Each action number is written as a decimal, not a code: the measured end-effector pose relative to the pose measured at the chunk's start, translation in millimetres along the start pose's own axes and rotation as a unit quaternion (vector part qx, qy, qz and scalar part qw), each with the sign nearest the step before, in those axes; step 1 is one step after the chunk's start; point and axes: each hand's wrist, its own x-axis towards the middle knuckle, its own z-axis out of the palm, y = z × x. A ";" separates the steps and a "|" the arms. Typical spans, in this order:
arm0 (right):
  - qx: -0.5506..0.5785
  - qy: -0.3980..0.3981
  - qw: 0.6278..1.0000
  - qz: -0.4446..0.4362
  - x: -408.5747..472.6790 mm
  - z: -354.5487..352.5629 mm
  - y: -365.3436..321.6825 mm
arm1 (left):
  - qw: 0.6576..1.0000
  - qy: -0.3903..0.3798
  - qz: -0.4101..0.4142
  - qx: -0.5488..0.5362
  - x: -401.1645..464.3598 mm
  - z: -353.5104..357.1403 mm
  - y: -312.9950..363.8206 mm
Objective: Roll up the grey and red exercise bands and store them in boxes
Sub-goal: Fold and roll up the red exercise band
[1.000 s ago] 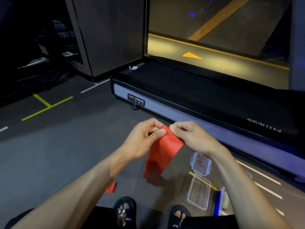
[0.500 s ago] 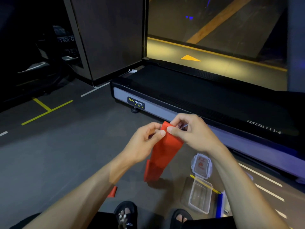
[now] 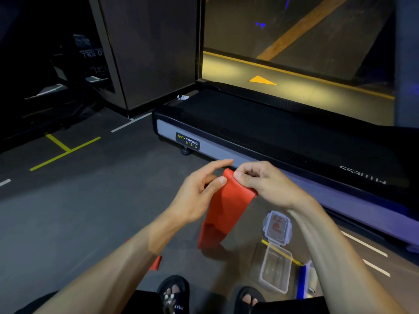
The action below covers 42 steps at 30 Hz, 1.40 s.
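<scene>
A red exercise band (image 3: 223,207) hangs from my hands down toward the floor, and its far end shows under my left forearm. My right hand (image 3: 265,182) pinches the band's top edge, where a small fold or roll has formed. My left hand (image 3: 199,191) touches the band's left edge with the thumb while its fingers are spread apart. A clear plastic box (image 3: 275,271) lies open on the floor at the lower right, its lid (image 3: 277,227) flipped back. No grey band is visible.
A treadmill (image 3: 272,141) stretches across the floor just beyond my hands. My feet in black sandals (image 3: 173,295) are at the bottom edge. A blue-edged object (image 3: 302,281) lies right of the box. Yellow and white lines mark the dark floor.
My left hand's fingers have loosened and spread off the band. The right hand has kept its pinch on the top edge and turned it over slightly. The band hangs shorter.
</scene>
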 end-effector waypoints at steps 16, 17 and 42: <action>-0.131 0.085 0.986 -0.056 -0.4 10.9 -2.6 | 0.998 0.055 -0.029 -0.002 -0.2 -2.0 2.3; -0.138 0.093 0.984 -0.059 0.3 11.6 -3.7 | 0.998 0.060 -0.031 -0.020 0.2 -1.0 2.7; -0.026 0.020 0.999 -0.022 -2.2 9.2 -5.2 | 0.997 0.004 0.024 0.077 -2.9 -7.8 2.9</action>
